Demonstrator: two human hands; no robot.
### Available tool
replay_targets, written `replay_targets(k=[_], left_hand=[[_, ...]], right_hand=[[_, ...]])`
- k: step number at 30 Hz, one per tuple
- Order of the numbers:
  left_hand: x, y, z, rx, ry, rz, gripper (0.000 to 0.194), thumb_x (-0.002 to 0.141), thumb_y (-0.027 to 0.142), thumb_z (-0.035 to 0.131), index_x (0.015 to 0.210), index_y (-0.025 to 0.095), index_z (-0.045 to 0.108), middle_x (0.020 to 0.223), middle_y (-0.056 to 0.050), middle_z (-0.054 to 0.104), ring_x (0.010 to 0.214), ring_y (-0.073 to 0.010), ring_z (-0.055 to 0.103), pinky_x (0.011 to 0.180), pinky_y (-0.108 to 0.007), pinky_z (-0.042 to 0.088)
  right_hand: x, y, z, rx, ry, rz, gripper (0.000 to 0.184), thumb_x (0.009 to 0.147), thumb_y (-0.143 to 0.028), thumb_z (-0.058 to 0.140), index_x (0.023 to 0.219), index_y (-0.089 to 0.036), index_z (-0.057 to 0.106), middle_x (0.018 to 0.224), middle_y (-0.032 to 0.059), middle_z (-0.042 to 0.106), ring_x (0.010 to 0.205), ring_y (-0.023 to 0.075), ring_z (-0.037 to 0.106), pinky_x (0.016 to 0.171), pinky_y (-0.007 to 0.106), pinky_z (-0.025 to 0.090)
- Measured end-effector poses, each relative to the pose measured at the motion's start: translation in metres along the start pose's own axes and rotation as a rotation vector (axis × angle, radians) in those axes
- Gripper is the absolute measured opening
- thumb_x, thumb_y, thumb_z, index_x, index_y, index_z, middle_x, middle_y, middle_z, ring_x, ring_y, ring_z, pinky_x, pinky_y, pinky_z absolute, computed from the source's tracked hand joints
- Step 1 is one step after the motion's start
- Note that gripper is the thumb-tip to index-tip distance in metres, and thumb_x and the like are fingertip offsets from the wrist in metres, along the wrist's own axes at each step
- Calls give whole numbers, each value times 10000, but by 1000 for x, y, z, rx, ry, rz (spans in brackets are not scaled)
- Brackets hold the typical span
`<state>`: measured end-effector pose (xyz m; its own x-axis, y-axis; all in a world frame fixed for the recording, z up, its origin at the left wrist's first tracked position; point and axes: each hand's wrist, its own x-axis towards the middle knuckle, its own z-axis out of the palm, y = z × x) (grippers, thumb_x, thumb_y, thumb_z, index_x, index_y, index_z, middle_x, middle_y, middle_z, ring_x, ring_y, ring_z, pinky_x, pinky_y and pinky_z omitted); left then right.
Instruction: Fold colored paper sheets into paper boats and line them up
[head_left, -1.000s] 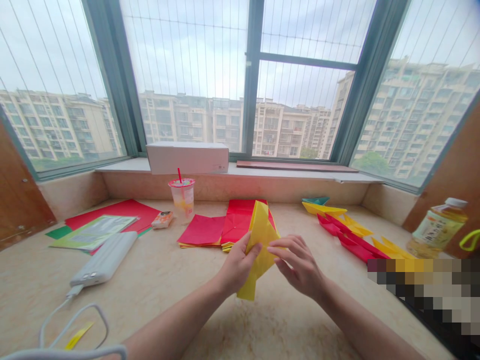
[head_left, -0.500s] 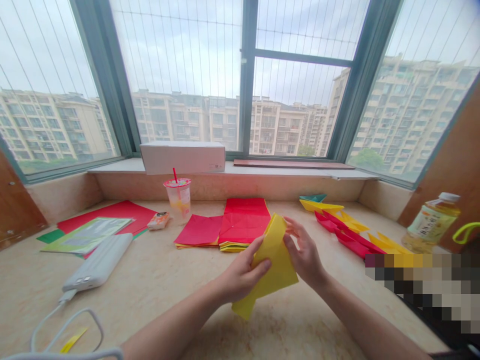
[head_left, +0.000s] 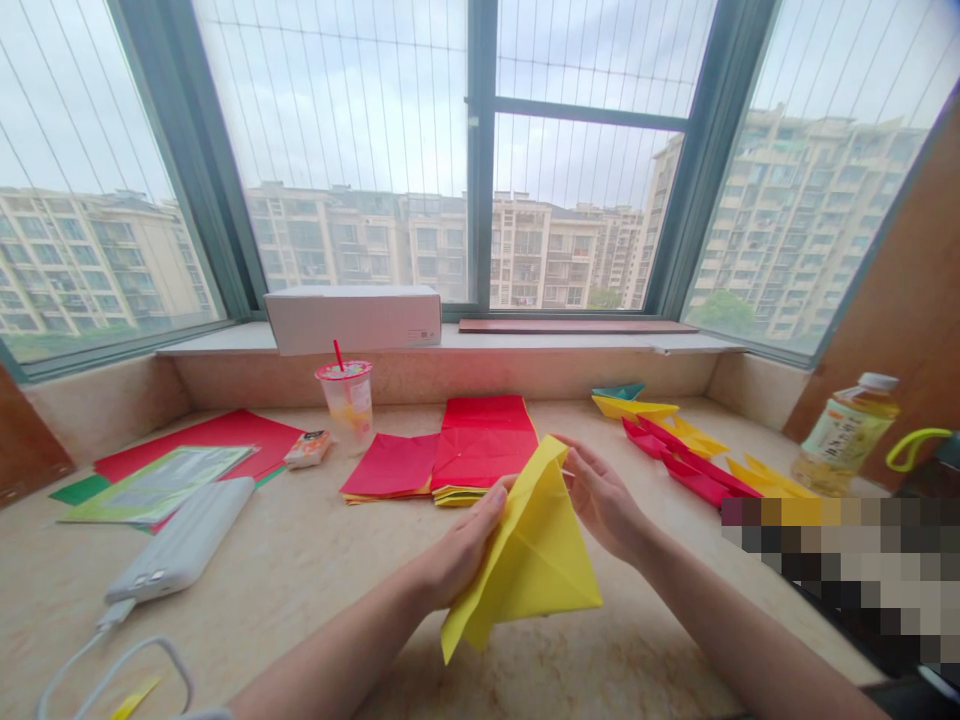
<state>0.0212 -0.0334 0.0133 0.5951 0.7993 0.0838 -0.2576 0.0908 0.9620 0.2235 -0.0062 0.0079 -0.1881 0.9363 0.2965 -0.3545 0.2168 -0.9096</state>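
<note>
A creased sheet of yellow paper [head_left: 536, 560], partly folded with its flaps spreading apart, is held up above the counter between both hands. My left hand [head_left: 469, 545] grips its left side, the fingers partly hidden behind the paper. At the upper right edge, my right hand [head_left: 600, 500] has its fingertips closed on the sheet, partly behind it. Just beyond the hands lie a stack of red and yellow paper [head_left: 487, 440] and a smaller red stack [head_left: 390, 465] beside it.
Folded paper boats [head_left: 686, 460] in yellow, red and teal line the right side, near a drink bottle [head_left: 847, 435]. Leftward are a plastic cup [head_left: 349, 405], a small orange packet [head_left: 308, 449], a white power bank [head_left: 184, 540] with a cable, and red sheets [head_left: 202, 437]. A white box [head_left: 352, 320] rests on the sill.
The yellow paper has been opened out, showing a broad creased face. My left hand has shifted slightly left, its thumb no longer across the front. The view has turned a little to the right.
</note>
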Motion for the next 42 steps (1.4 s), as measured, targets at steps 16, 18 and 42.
replay_targets(k=[16, 18, 42], left_hand=[[-2, 6, 1, 133, -66, -68, 400, 920, 461, 535, 1290, 314, 565, 1082, -35, 660, 926, -199, 605, 780, -254, 438], [-2, 6, 1, 155, -76, -65, 407, 914, 469, 539, 1284, 303, 566, 1029, -40, 662, 863, -195, 605, 749, -256, 437], [9, 3, -3, 88, 110, 76, 575, 933, 547, 456, 1399, 211, 441, 1161, -117, 662, 1001, -230, 631, 902, -365, 464]], right_hand=[[-3, -11, -3, 10, -211, 157, 304, 864, -427, 629, 1028, -187, 719, 947, 91, 751, 923, 228, 694, 824, 350, 526], [-3, -12, -2, -8, -206, 152, 317, 845, -448, 652, 1008, -187, 728, 922, 88, 752, 910, 229, 694, 822, 354, 525], [12, -12, -32, 36, 300, -51, 194, 737, -398, 772, 755, -211, 724, 769, 26, 730, 745, 201, 662, 672, 307, 511]])
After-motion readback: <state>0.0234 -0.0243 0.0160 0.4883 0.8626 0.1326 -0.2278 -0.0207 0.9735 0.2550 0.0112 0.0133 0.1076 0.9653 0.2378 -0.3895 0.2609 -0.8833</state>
